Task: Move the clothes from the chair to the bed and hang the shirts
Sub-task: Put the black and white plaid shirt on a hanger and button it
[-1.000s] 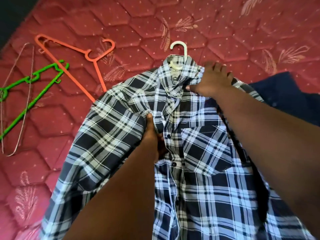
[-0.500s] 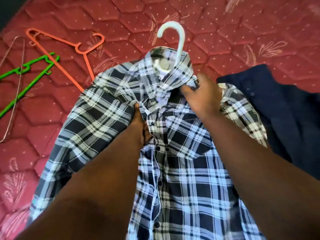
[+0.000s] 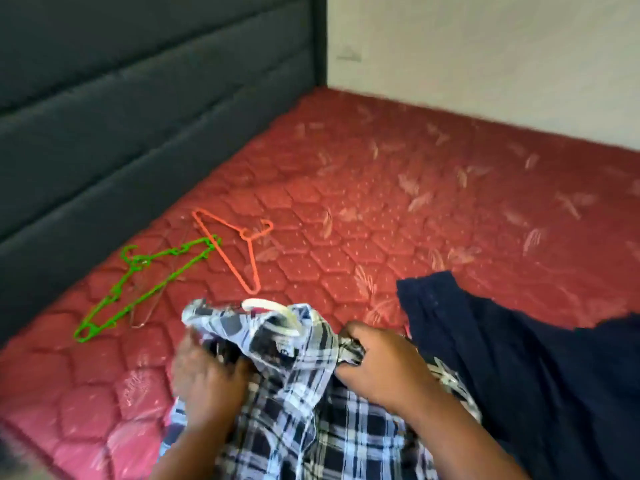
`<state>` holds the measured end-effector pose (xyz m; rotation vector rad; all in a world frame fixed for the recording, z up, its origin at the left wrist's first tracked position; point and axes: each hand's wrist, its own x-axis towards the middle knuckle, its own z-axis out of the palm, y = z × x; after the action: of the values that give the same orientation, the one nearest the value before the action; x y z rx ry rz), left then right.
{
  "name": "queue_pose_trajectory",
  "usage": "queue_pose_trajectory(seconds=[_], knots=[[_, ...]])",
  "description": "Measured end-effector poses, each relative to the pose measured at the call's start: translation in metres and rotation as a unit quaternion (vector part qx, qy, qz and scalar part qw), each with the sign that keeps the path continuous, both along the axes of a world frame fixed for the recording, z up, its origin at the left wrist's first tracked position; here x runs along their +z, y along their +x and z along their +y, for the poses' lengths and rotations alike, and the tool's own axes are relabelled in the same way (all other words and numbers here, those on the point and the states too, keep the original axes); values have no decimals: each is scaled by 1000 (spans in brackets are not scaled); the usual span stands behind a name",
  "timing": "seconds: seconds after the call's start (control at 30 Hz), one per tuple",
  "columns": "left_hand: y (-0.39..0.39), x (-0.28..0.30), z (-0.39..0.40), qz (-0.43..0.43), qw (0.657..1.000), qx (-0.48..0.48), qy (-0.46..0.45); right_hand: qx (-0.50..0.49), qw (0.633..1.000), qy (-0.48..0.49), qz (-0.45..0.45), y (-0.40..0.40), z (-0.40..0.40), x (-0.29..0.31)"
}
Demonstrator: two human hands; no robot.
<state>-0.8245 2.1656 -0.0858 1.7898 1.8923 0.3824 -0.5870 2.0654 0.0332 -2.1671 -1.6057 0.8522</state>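
A black and white plaid shirt is bunched up at the near edge of the red mattress. A white hanger sticks out of its collar. My left hand grips the shirt's left side near the collar, blurred by motion. My right hand grips a fold of the plaid cloth on the collar's right side. A dark navy garment lies on the bed to the right of the shirt.
An orange hanger, a green hanger and a thin wire hanger lie on the mattress to the left. A dark padded headboard runs along the left, and a pale wall stands behind the bed.
The view has tilted up to show headboard and wall. The shirt went from spread flat to bunched and lifted at the collar. Both hands moved up to the collar area.
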Motion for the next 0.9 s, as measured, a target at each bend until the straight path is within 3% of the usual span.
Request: queue_pose_trajectory(seconds=[0.1, 0.27, 0.33, 0.4, 0.47, 0.6, 0.67, 0.73, 0.8, 0.9], knots=[[-49, 105, -11, -28, 988, 32, 146, 37, 998, 46, -10, -8, -4, 87], [-128, 238, -2, 71, 937, -99, 328, 106, 974, 202, -12, -30, -11, 221], [-165, 299, -29, 109, 883, -127, 437, 158, 951, 264, -5, -46, -19, 271], [-189, 361, -70, 143, 801, -124, 569, 194, 932, 306, -7, -66, -32, 315], [-202, 432, -128, 146, 786, -81, 595, 221, 910, 351, -8, -88, -44, 357], [-239, 516, -228, 95, 810, 23, 579, 203, 873, 441, 51, -129, -73, 424], [-258, 550, -281, 68, 809, 64, 580, 146, 865, 479, -2, -148, -94, 447], [-269, 578, -326, 67, 788, 110, 602, 92, 870, 482, -50, -163, -124, 473], [-284, 598, -368, 96, 773, 175, 602, 140, 870, 473, 10, -182, -154, 495], [-301, 623, -431, 145, 756, 214, 601, 228, 834, 501, 50, -206, -194, 508]])
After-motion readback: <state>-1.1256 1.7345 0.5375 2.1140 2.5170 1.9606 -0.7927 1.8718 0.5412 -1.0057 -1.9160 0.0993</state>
